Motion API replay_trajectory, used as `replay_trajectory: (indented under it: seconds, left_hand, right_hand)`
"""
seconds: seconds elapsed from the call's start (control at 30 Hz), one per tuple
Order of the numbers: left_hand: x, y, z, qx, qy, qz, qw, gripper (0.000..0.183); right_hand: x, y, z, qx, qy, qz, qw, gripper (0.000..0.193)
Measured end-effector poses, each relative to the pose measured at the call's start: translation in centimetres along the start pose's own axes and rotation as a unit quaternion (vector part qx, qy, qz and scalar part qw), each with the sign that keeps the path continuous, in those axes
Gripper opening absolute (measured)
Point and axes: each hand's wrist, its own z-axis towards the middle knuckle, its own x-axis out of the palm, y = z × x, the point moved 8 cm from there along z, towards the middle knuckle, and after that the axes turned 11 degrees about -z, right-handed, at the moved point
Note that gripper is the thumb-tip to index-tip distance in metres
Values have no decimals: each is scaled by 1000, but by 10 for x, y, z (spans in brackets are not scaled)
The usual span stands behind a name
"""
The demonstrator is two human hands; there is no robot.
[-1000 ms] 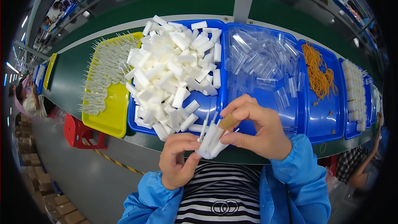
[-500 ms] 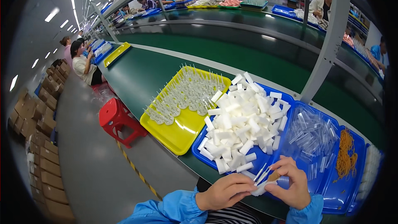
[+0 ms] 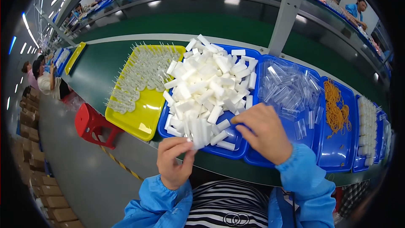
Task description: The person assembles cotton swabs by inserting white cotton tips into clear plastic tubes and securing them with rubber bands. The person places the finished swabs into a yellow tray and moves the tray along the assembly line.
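My left hand (image 3: pixel 174 159) pinches a small bundle of white foam sticks (image 3: pixel 198 131) upright at the near edge of a blue tray (image 3: pixel 236 150). That tray is heaped with many loose white foam blocks (image 3: pixel 206 82). My right hand (image 3: pixel 262 131) rests over the near rim of the blue trays, fingers curled toward the foam pile, and I see nothing held in it. Both arms wear blue sleeves.
A yellow tray (image 3: pixel 141 120) of clear needle-like parts lies left of the foam. Right of it stand a blue tray of clear plastic sleeves (image 3: pixel 291 88), orange rubber bands (image 3: pixel 335 109) and white pieces (image 3: pixel 368 131). A red stool (image 3: pixel 90 122) stands on the floor; other workers sit along the line.
The head view swung back down over the trays. My right hand let go of the bundle and moved to the foam pile; my left hand alone holds the sticks.
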Motion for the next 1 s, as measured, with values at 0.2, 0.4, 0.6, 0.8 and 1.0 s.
replay_trajectory:
  seconds: [0.2, 0.4, 0.6, 0.8, 1.0]
  left_hand:
    - [-8, 29, -9, -47, -77, -50, 995, 31]
    - [18, 51, -7, -141, -121, -173, 967, 30]
    - [37, 45, 0, -100, -129, -169, 972, 30]
    - [40, 37, -2, -48, -93, -123, 987, 34]
    - [36, 38, -5, -49, -97, -125, 986, 35]
  right_hand:
    - [52, 19, 9, -115, 57, -122, 984, 23]
    - [54, 27, 5, -104, 103, -250, 957, 23]
    - [45, 23, 6, -109, 123, -229, 960, 25]
    - [56, 27, 8, -97, 149, -292, 940, 23]
    - [39, 25, 15, -83, 110, -222, 965, 30]
